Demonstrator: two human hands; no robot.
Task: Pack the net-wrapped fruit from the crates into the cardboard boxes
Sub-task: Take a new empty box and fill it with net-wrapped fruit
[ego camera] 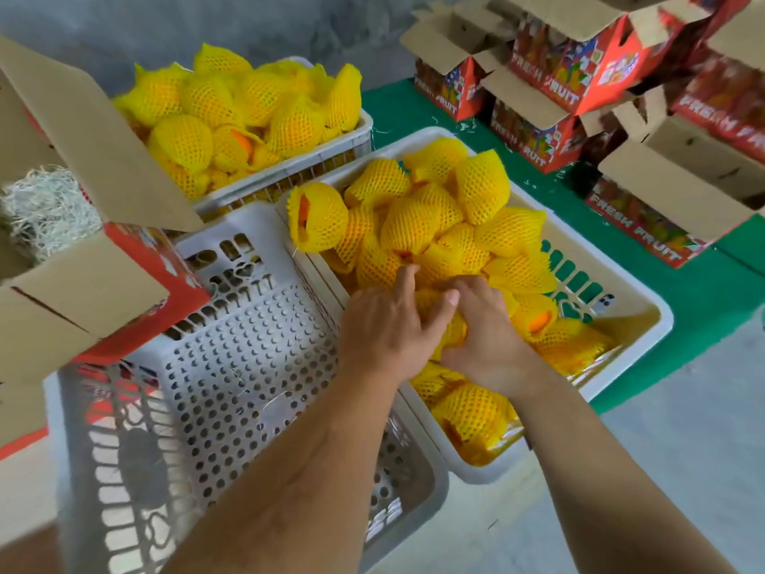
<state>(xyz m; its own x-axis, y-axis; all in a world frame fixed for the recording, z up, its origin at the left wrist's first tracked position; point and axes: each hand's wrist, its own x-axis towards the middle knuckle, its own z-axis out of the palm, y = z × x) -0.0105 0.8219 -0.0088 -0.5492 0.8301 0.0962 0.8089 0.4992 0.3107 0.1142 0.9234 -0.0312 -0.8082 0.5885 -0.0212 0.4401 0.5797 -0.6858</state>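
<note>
Both hands reach into the white crate (pixel 629 283) on the right, which is heaped with fruit in yellow foam nets (pixel 414 225). The left hand (pixel 385 325) lies on the pile near the crate's near-left wall, fingers curled down over a netted fruit (pixel 453 333) and thumb stretched toward the other hand. The right hand (pixel 484 337) sits just beside it, fingers bent round the same fruit from the right, so the two hands clasp it between them.

A second crate (pixel 356 138) full of netted fruit stands behind, at the back left. An upturned grey crate (pixel 232 366) sits at the near left and carries an open cardboard box (pixel 103 275) lined with pale shredded filling (pixel 45 209). More open red boxes marked FRESH FRUIT (pixel 579 76) stand stacked on a green mat (pixel 703 292) at the far right.
</note>
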